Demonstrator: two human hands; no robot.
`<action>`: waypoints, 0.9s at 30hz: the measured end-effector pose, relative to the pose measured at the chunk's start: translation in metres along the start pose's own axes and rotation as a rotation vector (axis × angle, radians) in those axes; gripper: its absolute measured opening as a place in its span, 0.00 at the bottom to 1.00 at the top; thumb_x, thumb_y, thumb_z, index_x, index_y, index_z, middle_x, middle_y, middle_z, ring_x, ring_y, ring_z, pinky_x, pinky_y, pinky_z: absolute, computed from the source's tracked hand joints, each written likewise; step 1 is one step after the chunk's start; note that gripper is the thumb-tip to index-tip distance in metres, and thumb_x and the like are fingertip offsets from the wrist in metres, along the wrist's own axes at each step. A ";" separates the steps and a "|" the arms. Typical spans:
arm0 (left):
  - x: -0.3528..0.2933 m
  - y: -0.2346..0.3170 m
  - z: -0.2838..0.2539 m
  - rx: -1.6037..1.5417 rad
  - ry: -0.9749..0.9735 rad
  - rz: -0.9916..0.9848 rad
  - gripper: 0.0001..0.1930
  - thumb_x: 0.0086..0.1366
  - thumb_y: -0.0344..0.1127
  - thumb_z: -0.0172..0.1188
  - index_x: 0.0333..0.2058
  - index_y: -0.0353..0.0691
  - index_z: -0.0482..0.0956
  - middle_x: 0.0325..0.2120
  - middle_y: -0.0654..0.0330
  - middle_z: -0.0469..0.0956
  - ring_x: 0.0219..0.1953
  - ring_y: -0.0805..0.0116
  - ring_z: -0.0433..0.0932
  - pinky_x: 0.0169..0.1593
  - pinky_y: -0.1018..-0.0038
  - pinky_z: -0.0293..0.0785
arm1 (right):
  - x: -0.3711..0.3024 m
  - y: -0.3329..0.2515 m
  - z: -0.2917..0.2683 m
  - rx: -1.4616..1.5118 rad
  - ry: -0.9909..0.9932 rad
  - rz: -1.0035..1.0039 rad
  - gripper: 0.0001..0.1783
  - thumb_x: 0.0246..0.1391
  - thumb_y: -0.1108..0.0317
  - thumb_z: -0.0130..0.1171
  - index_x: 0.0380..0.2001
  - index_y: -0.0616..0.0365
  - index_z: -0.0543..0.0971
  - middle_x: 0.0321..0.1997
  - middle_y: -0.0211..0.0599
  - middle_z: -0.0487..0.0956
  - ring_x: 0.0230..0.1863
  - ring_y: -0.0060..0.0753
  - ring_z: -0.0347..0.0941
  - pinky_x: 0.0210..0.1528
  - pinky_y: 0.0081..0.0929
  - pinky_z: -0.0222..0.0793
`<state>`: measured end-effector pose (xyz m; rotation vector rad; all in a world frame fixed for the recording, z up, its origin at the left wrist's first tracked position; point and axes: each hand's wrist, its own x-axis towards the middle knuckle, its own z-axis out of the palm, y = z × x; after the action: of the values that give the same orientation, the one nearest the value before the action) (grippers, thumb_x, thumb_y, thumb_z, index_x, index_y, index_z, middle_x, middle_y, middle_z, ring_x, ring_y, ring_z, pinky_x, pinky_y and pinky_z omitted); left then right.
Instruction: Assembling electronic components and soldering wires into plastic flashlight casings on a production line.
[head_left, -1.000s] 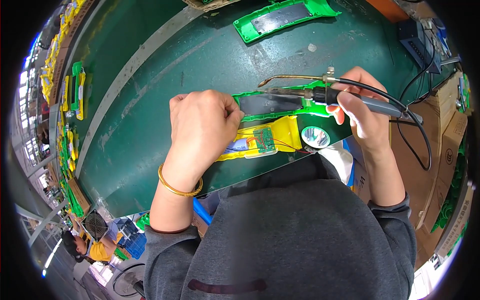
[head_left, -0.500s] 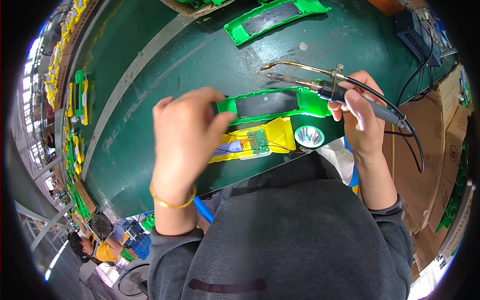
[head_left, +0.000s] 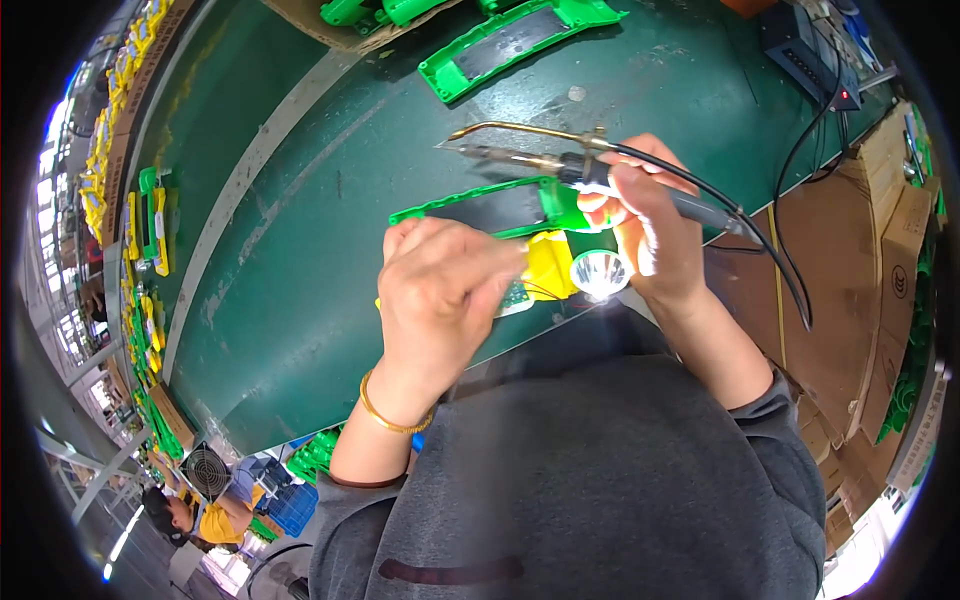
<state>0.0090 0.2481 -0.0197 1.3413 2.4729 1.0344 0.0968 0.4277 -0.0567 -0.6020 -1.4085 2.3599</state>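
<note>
The left hand (head_left: 440,295) had lifted the green-and-yellow lamp body (head_left: 520,215) off the green table (head_left: 300,250), fingers closed around it. The right hand (head_left: 640,225) gripped the soldering iron (head_left: 530,160), its tip now clear, suggesting a joint finished.

Bright, even light; fisheye-bent edges; slight motion blur.

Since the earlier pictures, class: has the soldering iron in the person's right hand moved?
Yes. The black-handled soldering iron in the right hand has lifted up and away from the green plastic housing; its tip now points left above it, over the green table.
</note>
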 end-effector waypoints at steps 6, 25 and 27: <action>0.009 -0.002 0.018 -0.064 0.098 -0.086 0.06 0.48 0.26 0.68 0.27 0.36 0.80 0.23 0.61 0.80 0.27 0.68 0.76 0.39 0.73 0.68 | 0.001 -0.005 -0.001 0.192 0.014 0.046 0.12 0.53 0.66 0.56 0.35 0.64 0.73 0.26 0.31 0.71 0.29 0.26 0.73 0.32 0.24 0.66; 0.040 0.031 0.019 0.246 -0.133 -0.354 0.03 0.54 0.30 0.58 0.23 0.40 0.78 0.22 0.55 0.73 0.26 0.52 0.74 0.29 0.61 0.69 | 0.015 -0.066 -0.060 -0.210 -0.158 -0.031 0.10 0.50 0.67 0.58 0.29 0.63 0.72 0.23 0.34 0.74 0.24 0.22 0.72 0.26 0.18 0.66; 0.040 0.031 0.021 0.236 -0.116 -0.382 0.03 0.54 0.30 0.58 0.23 0.40 0.78 0.22 0.55 0.73 0.26 0.52 0.74 0.30 0.61 0.70 | 0.018 -0.075 -0.062 -0.253 -0.201 -0.030 0.09 0.48 0.70 0.60 0.30 0.64 0.73 0.22 0.33 0.75 0.24 0.20 0.72 0.25 0.17 0.66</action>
<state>0.0154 0.3017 -0.0080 0.8919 2.6765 0.5798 0.1183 0.5172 -0.0199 -0.4100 -1.8094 2.2886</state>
